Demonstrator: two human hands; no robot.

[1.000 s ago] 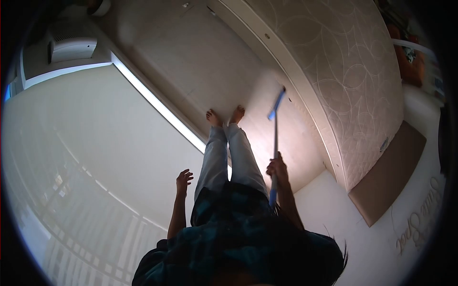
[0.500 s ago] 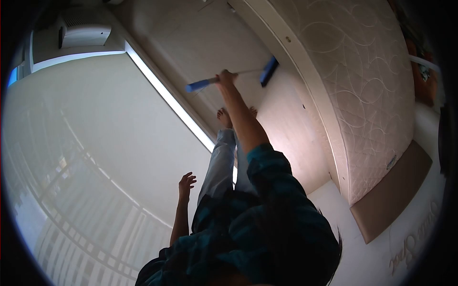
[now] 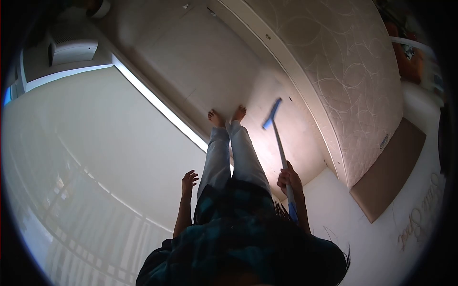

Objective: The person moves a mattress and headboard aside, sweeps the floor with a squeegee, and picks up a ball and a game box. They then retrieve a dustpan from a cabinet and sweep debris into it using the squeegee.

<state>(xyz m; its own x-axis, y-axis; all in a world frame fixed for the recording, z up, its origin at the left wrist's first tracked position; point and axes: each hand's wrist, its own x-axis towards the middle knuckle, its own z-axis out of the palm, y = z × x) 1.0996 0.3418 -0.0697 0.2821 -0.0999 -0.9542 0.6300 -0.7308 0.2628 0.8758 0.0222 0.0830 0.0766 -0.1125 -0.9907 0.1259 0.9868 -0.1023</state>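
My right hand (image 3: 289, 179) is wrapped around the pole of a floor squeegee (image 3: 279, 145), low on my right side. The squeegee has a grey pole, a blue grip at its near end and a narrow blue head. That head lies over the brightly lit floor (image 3: 257, 148), to the right of my bare feet, between them and the bed. My left hand (image 3: 190, 178) hangs beside my left thigh, its fingers loosely apart and holding nothing.
Along the right runs a bed with a patterned mattress (image 3: 353, 90) and a brown headboard (image 3: 389, 171). A large glossy pale panel (image 3: 109, 128) fills the left side. Beyond it, at upper left, sits a white box-shaped appliance (image 3: 74, 51).
My right hand has drawn back from out in front to my right side with the squeegee. Its head has swung nearer, beside my feet. My left hand stays about where it was.
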